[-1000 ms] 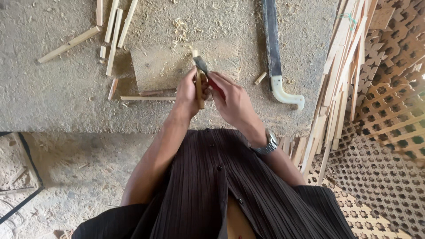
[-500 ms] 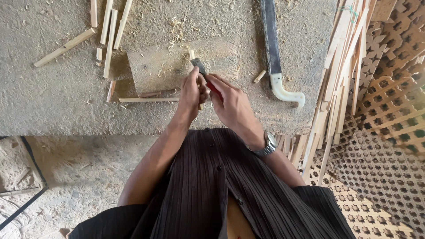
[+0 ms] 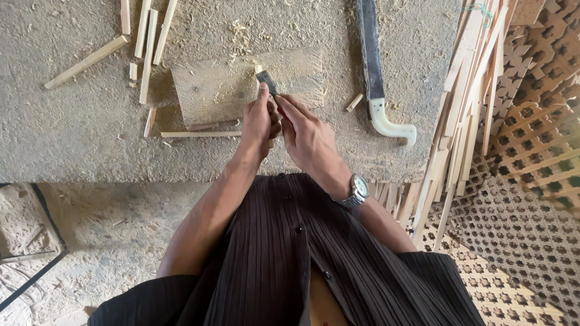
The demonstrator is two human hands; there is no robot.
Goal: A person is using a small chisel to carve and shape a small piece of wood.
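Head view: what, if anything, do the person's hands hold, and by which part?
Both the left hand and right hand grip a chisel by its mostly hidden handle; the blade points at the wooden block.

Saw [image 3: 374, 66] right, sticks [image 3: 145, 42] left.

You are in a small woodworking workshop, the kind that makes lattice screens by hand. You work at a rough, dusty concrete slab [image 3: 72, 145] strewn with wood shavings [image 3: 241, 36] and cut wooden sticks [image 3: 145, 54]. A worn wooden board [image 3: 211, 90] lies on it as a cutting block. A handsaw with a pale handle [image 3: 377, 78] rests to your right. A bundle of thin wooden slats [image 3: 465, 115] leans beside the slab, over stacked carved lattice panels [image 3: 519, 229]. The ground below is bare and dusty.
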